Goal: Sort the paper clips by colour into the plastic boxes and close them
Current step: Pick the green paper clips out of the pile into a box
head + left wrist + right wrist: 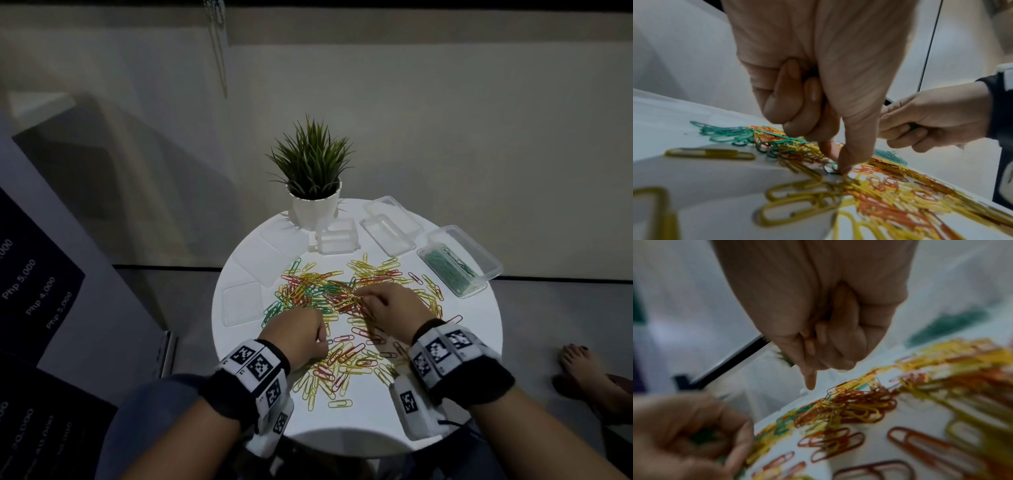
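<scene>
Yellow, red and green paper clips lie mixed in a heap on the round white table. A clear plastic box at the right edge holds green clips. My left hand is curled over the heap's near left. Its thumb and forefinger pinch a green clip on the tabletop, and more green shows inside its curled fingers. My right hand hovers over the middle of the heap, fingers curled, forefinger pointing down. A bit of green shows in its fist.
Two empty clear boxes stand at the back beside a potted plant. Loose clear lids lie at the left. A bare foot is on the floor at the right.
</scene>
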A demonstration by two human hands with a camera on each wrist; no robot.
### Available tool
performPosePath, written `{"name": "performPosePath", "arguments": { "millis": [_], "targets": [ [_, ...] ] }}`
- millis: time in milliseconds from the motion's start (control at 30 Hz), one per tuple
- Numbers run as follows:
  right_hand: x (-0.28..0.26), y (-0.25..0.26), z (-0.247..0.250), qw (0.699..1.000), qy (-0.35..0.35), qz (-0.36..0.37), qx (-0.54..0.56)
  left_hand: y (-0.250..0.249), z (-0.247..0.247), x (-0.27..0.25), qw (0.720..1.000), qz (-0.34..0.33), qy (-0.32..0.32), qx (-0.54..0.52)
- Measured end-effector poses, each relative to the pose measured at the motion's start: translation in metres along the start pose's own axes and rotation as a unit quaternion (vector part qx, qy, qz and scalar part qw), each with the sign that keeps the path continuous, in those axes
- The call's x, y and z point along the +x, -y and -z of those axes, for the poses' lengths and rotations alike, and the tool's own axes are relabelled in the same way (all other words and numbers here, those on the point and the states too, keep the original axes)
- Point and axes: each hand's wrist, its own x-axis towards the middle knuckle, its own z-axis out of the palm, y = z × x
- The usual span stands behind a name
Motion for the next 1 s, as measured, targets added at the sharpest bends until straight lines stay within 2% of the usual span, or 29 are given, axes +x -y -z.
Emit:
{"name": "performPosePath", "arguments": {
  "millis": [167, 233, 333, 400, 467, 533, 567, 633, 667, 700, 733, 767, 800, 833, 867, 933, 967, 1000],
  "targets": [
    [-0.004, 0.012, -0.012, 0.98, 0.053, 0.009, -0.192, 0.002, -0.004, -0.002, 0.999, -0.015, -0.031, 0.025],
    [-0.008, 0.009, -0.01, 0.977, 0.051, 0.005, -0.208, 0.004, -0.007, -0.002, 0.999, -0.026, -0.025, 0.035],
    [-0.013, 0.001, -0.005, 0.983, 0.054, -0.012, -0.173, 0.004, -0.009, -0.002, 0.996, -0.042, -0.001, 0.076],
    [-0.014, -0.005, -0.001, 0.989, 0.045, -0.021, -0.142, 0.008, -0.008, 0.0, 0.999, -0.048, -0.003, 0.002],
    [-0.014, -0.009, 0.001, 0.99, 0.025, -0.025, -0.136, 0.012, -0.001, 0.001, 0.986, -0.052, -0.02, -0.158],
    [-0.014, -0.01, 0.001, 0.99, 0.028, -0.023, -0.138, 0.01, 0.01, 0.003, 0.942, -0.03, -0.039, -0.331],
    [-0.014, -0.009, -0.001, 0.99, 0.041, -0.017, -0.137, 0.007, 0.015, 0.003, 0.9, -0.011, -0.034, -0.434],
    [-0.017, -0.004, -0.006, 0.988, 0.075, -0.003, -0.133, 0.002, 0.024, 0.006, 0.773, 0.014, 0.002, -0.635],
    [-0.018, -0.002, -0.007, 0.988, 0.084, 0.002, -0.13, 0.001, 0.028, 0.007, 0.712, 0.016, 0.019, -0.702],
    [-0.019, -0.001, -0.008, 0.989, 0.083, 0.003, -0.126, 0.0, 0.029, 0.007, 0.672, 0.015, 0.027, -0.74],
    [-0.019, 0.0, -0.007, 0.99, 0.068, 0.002, -0.122, -0.001, 0.029, 0.009, 0.652, 0.018, 0.03, -0.757],
    [-0.018, 0.001, -0.007, 0.991, 0.049, -0.004, -0.122, -0.002, 0.029, 0.011, 0.649, 0.027, 0.029, -0.759],
    [-0.016, 0.002, -0.007, 0.991, 0.034, -0.013, -0.126, -0.003, 0.027, 0.013, 0.665, 0.042, 0.021, -0.745],
    [-0.013, 0.003, -0.008, 0.99, 0.026, -0.022, -0.135, -0.004, 0.025, 0.016, 0.698, 0.053, 0.01, -0.714],
    [-0.01, 0.004, -0.009, 0.988, 0.026, -0.032, -0.147, -0.004, 0.023, 0.019, 0.751, 0.056, -0.004, -0.658],
    [-0.003, 0.007, -0.015, 0.983, 0.039, -0.053, -0.173, -0.005, 0.018, 0.026, 0.892, 0.042, -0.04, -0.449],
    [0.0, 0.009, -0.018, 0.98, 0.046, -0.063, -0.186, -0.005, 0.016, 0.028, 0.941, 0.031, -0.054, -0.334],
    [0.003, 0.011, -0.021, 0.977, 0.051, -0.073, -0.194, -0.007, 0.014, 0.03, 0.967, 0.027, -0.059, -0.246]
  ]
}}
